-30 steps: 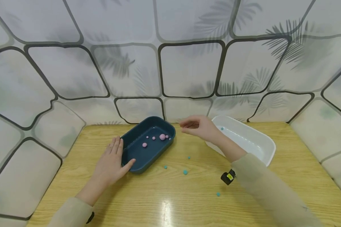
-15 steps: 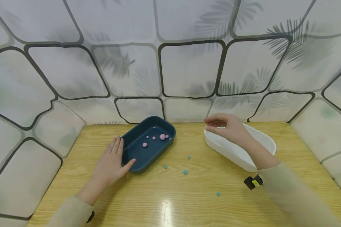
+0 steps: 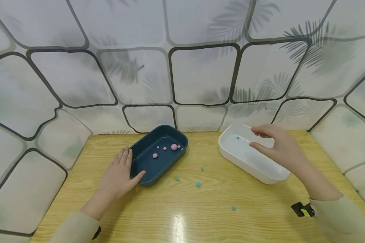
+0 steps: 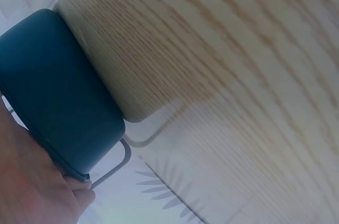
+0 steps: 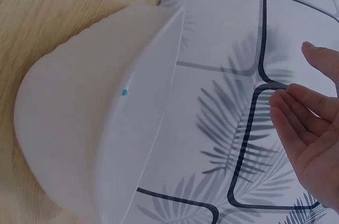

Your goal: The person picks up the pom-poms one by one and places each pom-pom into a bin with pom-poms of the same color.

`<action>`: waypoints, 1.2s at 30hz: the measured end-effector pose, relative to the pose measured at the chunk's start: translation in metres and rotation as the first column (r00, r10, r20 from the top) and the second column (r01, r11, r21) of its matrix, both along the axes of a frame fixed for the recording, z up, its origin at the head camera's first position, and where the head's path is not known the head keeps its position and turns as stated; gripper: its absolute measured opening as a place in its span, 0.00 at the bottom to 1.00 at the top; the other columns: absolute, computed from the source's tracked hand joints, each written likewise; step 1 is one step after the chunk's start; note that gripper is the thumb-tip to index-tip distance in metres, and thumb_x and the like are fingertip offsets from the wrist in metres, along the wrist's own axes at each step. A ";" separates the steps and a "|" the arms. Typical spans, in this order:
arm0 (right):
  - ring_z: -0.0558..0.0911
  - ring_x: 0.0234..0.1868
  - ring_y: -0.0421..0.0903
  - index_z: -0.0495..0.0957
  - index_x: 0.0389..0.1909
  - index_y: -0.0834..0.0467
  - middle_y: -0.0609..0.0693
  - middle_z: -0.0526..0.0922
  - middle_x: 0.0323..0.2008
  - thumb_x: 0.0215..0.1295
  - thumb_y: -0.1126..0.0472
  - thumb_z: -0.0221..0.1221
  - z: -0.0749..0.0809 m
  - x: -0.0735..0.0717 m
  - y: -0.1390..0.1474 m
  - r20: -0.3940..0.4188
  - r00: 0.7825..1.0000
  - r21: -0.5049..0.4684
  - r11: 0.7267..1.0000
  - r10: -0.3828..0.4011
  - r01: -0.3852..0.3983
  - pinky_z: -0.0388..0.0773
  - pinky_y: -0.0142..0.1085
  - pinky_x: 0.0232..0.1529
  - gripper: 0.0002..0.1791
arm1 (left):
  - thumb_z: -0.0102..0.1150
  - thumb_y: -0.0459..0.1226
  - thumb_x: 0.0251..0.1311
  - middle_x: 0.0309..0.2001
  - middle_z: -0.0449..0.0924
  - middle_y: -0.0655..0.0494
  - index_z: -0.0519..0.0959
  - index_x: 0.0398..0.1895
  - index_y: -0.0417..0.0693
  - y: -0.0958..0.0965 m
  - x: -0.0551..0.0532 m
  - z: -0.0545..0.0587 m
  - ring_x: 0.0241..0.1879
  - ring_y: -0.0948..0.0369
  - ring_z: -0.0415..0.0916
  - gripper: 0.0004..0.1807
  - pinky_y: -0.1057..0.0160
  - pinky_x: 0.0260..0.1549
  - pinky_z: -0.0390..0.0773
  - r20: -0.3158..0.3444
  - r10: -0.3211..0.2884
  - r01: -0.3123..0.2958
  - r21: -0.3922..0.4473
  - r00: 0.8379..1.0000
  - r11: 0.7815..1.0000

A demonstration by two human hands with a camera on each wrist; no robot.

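My left hand [image 3: 117, 175] rests along the left end of a dark blue dish [image 3: 153, 172], fingers straight against its outer wall and the thumb reaching over the rim. Several pink balls [image 3: 174, 147] of different sizes lie inside that dish. Over the right part of a white dish [image 3: 246, 168] hovers my right hand [image 3: 278, 145], thumb and fingers spread apart, holding nothing. A small teal ball [image 3: 238, 137] sits in the white dish near its far left end; the right wrist view also shows this teal ball [image 5: 124, 92] past the rim.
Between the dishes and nearer to me, several teal balls [image 3: 198, 184] are scattered on the wooden table [image 3: 140, 216]. Patterned cloth walls [image 3: 203, 77] enclose the table at the back and on both sides. Dark straps [image 3: 302, 210] sit at the wrists.
My right hand has moved right, from beside the blue dish to over the white dish, and its thumb and fingers have parted. The left hand and both dishes have stayed put.
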State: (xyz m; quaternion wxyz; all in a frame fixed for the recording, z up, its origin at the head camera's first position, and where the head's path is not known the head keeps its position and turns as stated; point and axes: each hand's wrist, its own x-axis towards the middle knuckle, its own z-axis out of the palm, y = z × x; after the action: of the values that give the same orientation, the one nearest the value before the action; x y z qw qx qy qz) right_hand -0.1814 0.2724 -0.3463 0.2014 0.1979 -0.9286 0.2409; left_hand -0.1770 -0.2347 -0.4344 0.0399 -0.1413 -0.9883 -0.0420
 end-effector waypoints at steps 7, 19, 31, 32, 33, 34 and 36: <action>0.81 0.59 0.69 0.79 0.64 0.67 0.67 0.84 0.59 0.63 0.54 0.74 -0.010 0.023 0.023 -0.083 0.989 0.132 0.982 -0.122 0.132 0.79 0.66 0.55 0.32 | 0.55 0.62 0.73 0.83 0.50 0.27 0.54 0.81 0.24 0.000 0.001 -0.001 0.83 0.34 0.49 0.55 0.38 0.81 0.59 0.010 0.002 -0.002 -0.001 1.000 1.000; 0.68 0.68 0.81 0.57 0.76 0.80 0.81 0.64 0.73 0.74 0.40 0.63 -0.046 0.042 0.059 0.050 0.964 0.303 0.924 -0.261 0.234 0.67 0.73 0.68 0.53 | 0.56 0.61 0.73 0.82 0.51 0.27 0.53 0.81 0.24 0.001 0.001 0.001 0.83 0.34 0.48 0.54 0.37 0.81 0.58 0.019 0.003 -0.003 0.023 1.000 1.000; 0.47 0.79 0.82 0.43 0.77 0.86 0.86 0.41 0.78 0.80 0.37 0.53 -0.094 0.041 0.073 0.175 0.943 0.289 0.930 -0.283 0.226 0.41 0.71 0.81 0.57 | 0.56 0.62 0.73 0.83 0.50 0.30 0.51 0.83 0.27 0.008 0.005 0.008 0.84 0.36 0.48 0.55 0.38 0.81 0.58 0.006 -0.049 0.048 0.031 0.999 0.998; 0.46 0.80 0.81 0.43 0.76 0.86 0.86 0.41 0.78 0.80 0.38 0.53 -0.096 0.042 0.073 0.175 0.943 0.284 0.931 -0.284 0.227 0.41 0.71 0.82 0.57 | 0.56 0.62 0.73 0.84 0.49 0.30 0.51 0.83 0.27 0.009 0.005 0.008 0.84 0.36 0.48 0.55 0.38 0.81 0.58 0.003 -0.056 0.056 0.035 0.998 0.998; 0.46 0.81 0.81 0.43 0.76 0.86 0.86 0.41 0.77 0.80 0.37 0.52 -0.098 0.042 0.073 0.173 0.943 0.285 0.931 -0.286 0.230 0.41 0.71 0.82 0.57 | 0.56 0.62 0.73 0.84 0.49 0.30 0.50 0.83 0.28 0.010 0.006 0.008 0.84 0.36 0.49 0.55 0.38 0.81 0.59 -0.002 -0.064 0.064 0.039 0.998 0.997; 0.45 0.81 0.80 0.43 0.76 0.87 0.87 0.42 0.77 0.80 0.37 0.52 -0.100 0.042 0.073 0.168 0.943 0.283 0.930 -0.287 0.233 0.42 0.71 0.81 0.57 | 0.56 0.62 0.73 0.84 0.49 0.31 0.50 0.83 0.28 0.012 0.007 0.008 0.84 0.36 0.49 0.55 0.38 0.81 0.59 -0.005 -0.072 0.072 0.043 0.997 0.997; 0.45 0.81 0.81 0.43 0.75 0.88 0.87 0.42 0.77 0.80 0.37 0.52 -0.103 0.043 0.072 0.165 0.941 0.280 0.929 -0.295 0.242 0.42 0.72 0.81 0.57 | 0.56 0.61 0.73 0.84 0.49 0.31 0.51 0.83 0.29 0.015 0.008 0.009 0.84 0.37 0.50 0.55 0.39 0.81 0.60 -0.017 -0.085 0.086 0.054 0.996 0.995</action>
State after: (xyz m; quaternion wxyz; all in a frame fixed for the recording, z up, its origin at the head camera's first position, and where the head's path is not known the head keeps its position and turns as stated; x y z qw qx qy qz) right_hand -0.1389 0.3443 -0.4495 0.1089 0.0671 -0.9859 0.1082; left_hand -0.1685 -0.2196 -0.4256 0.0490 -0.1829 -0.9794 -0.0698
